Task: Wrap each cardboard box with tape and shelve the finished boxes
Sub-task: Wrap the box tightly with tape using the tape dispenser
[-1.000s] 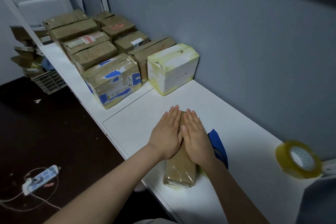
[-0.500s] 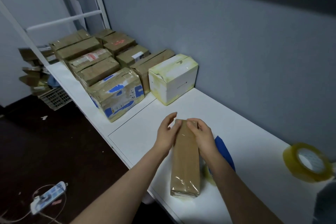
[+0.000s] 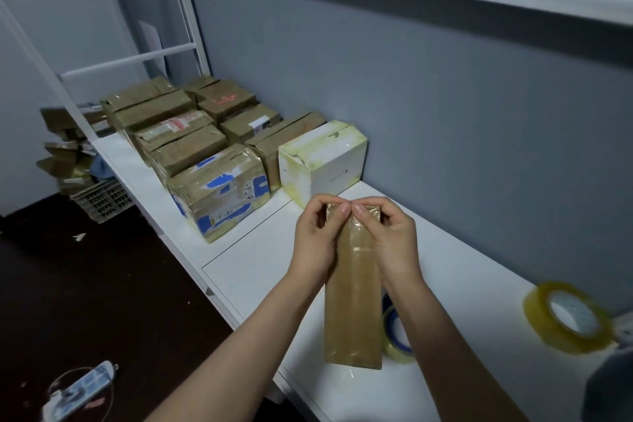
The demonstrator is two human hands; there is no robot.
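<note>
A power strip (image 3: 78,394) lies on the dark floor, far left of the white box (image 3: 322,161) and much nearer the person. A grey crate (image 3: 102,197) stands on the floor well left of the white box, under a pile of loose cardboard (image 3: 65,161).

Ten taped boxes stand on the white table (image 3: 462,267) in two rows of five, though the far ones blur together. The white box, with yellowed tape at its edges, ends the row along the wall. Touching its left side is a brown box (image 3: 284,137), and left of that, in the front row, a box with blue markings (image 3: 219,188).

Just in front of the white box, towards the person, is the one long box (image 3: 352,312). It is narrow, brown and glossy with clear tape. Its long axis runs from the table's front edge towards the white box. The near end rests on the table, and whether the far end is lifted cannot be told. The left hand (image 3: 317,240) and the right hand (image 3: 390,240) pinch that far end from either side, thumb tips meeting at its top edge.

There are two tape rolls. A blue-cored roll (image 3: 397,336) lies in front of the white box, half hidden behind the long box. A yellowish roll (image 3: 568,319) stands tilted, well to the right of the white box.
</note>
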